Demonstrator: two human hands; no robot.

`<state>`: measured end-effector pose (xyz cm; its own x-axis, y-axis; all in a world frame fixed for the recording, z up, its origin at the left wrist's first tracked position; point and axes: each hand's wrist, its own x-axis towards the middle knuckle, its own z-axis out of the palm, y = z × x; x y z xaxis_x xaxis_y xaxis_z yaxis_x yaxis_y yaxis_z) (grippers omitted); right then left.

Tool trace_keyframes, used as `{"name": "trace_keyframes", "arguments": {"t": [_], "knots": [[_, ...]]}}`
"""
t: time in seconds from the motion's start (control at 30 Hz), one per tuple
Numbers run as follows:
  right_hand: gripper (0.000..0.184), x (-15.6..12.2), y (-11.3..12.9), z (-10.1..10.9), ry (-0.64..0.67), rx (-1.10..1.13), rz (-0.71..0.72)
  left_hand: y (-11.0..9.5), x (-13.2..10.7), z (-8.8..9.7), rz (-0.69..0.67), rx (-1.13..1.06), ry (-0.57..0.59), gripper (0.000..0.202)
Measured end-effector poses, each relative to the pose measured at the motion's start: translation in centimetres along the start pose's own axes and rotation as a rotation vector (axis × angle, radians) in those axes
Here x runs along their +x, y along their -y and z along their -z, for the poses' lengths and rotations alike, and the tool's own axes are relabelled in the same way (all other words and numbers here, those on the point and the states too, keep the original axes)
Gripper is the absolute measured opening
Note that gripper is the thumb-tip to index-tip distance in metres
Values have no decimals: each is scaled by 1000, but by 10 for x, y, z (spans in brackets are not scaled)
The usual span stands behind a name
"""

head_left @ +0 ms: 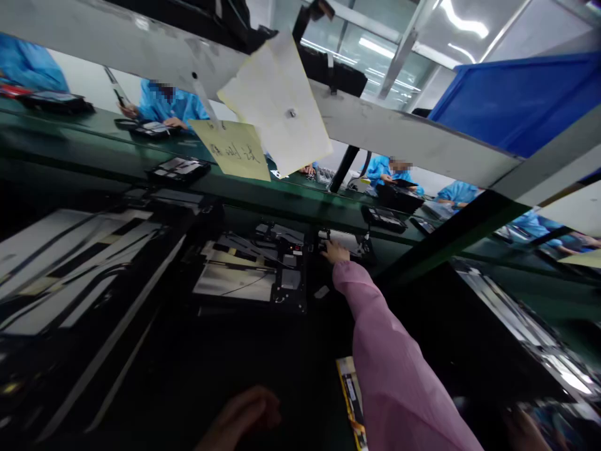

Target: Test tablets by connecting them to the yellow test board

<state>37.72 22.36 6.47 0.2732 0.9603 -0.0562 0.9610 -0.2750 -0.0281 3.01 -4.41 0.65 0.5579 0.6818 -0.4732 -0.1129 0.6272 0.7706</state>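
My right hand (337, 252), in a pink sleeve (399, 344), reaches out to the near left edge of an opened flat device (346, 240) with a pale panel and dark frame. Its fingers look spread and touch the device; their tips are partly hidden. Left of it lies a larger opened device (235, 280) with a silvery panel, a dark circuit board and a small red light. A small grey piece (322, 292) lies between the two. Low in the view, my left hand (246, 413) is dark and blurred over the black surface, its fingers loosely bent. Nothing shows in it.
More opened devices (61, 263) fill the left side, and a dark stack (511, 313) stands right. A yellow-edged part (350, 391) lies beside my sleeve. A grey beam (399, 128) with hanging papers (284, 106) crosses above. Several co-workers in blue sit beyond the green shelf (244, 188).
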Motion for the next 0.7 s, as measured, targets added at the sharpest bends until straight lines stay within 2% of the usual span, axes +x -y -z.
{"name": "trace_keyframes", "arguments": {"t": [0.1,0.17,0.23,0.33,0.43,0.5,0.6,0.7], "knots": [[40,-5,12,26,-6,84,27,1,5,0,-75,12,13,43],[39,-17,27,42,-13,177,93,-3,6,0,-125,16,8,40],[35,-36,47,53,11,297,189,-14,7,0,-195,17,-45,39],[37,-67,76,60,86,481,271,-44,6,-3,-346,-20,-156,43],[37,-87,94,64,143,642,230,-80,5,-6,-476,-100,-160,46],[30,-94,100,68,175,743,178,-100,5,-8,-503,-153,-166,39],[22,-102,101,80,188,867,102,-121,2,-11,-459,-139,-168,32],[23,-115,97,94,142,974,29,-132,-5,-15,-399,-80,-90,37]]}}
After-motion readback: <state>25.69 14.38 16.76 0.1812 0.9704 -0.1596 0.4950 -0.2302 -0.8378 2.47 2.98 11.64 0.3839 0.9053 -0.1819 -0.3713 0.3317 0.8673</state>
